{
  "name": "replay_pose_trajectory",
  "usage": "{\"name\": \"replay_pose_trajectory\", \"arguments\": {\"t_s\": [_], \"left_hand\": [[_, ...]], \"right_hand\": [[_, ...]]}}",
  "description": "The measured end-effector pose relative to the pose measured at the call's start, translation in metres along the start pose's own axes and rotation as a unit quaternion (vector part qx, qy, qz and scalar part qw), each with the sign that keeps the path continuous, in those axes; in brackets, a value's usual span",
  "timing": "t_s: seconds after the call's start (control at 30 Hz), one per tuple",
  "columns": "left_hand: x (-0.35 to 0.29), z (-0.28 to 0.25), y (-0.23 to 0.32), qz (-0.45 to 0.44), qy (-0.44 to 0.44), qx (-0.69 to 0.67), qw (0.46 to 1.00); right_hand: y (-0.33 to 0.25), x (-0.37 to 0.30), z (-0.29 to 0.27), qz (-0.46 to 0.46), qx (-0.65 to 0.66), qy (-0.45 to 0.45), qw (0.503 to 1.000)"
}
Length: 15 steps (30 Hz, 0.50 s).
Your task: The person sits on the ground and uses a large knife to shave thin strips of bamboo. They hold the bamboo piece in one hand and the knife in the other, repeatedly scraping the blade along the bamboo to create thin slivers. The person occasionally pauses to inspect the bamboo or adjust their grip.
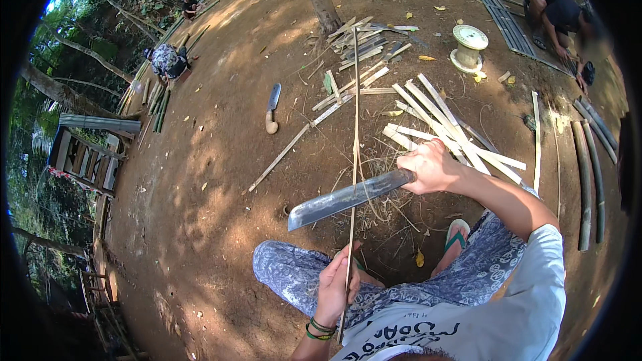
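Note:
My right hand (431,166) is closed round the handle of a machete (344,200), whose broad dark blade points left across the middle of the view. A long thin bamboo strip (355,127) runs away from me, crossing the blade; whether the two touch I cannot tell. My left hand (336,282) grips the strip near its lower end, close to my knee. Thin curled shavings (382,204) hang and lie around the strip beyond the blade. The right hand's fingers hide most of the machete's handle.
Split bamboo slats (448,124) lie beyond my right hand, with another pile (368,43) by a tree trunk (321,0). A second knife (273,108) rests on the dirt. A spool (468,48) stands farther off. Bamboo poles (582,180) lie at right. A person (558,10) crouches at far right.

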<state>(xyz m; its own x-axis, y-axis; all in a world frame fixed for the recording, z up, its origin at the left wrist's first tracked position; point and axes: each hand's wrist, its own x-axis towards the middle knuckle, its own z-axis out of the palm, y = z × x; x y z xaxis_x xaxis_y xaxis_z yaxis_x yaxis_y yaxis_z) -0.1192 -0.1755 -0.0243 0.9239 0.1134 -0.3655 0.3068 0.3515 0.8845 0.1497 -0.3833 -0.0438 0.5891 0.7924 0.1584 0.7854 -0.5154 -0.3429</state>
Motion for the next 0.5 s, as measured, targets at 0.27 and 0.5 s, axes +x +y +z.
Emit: {"name": "replay_pose_trajectory", "arguments": {"t_s": [0.27,0.5], "left_hand": [[-0.024,-0.012,-0.021,-0.015,-0.019,0.025,0.999],[-0.021,-0.014,-0.014,-0.017,-0.004,0.002,1.000]], "right_hand": [[0.020,-0.004,-0.030,0.090,0.014,0.066,0.994],[-0.003,0.001,-0.009,0.080,-0.011,0.002,0.997]]}}
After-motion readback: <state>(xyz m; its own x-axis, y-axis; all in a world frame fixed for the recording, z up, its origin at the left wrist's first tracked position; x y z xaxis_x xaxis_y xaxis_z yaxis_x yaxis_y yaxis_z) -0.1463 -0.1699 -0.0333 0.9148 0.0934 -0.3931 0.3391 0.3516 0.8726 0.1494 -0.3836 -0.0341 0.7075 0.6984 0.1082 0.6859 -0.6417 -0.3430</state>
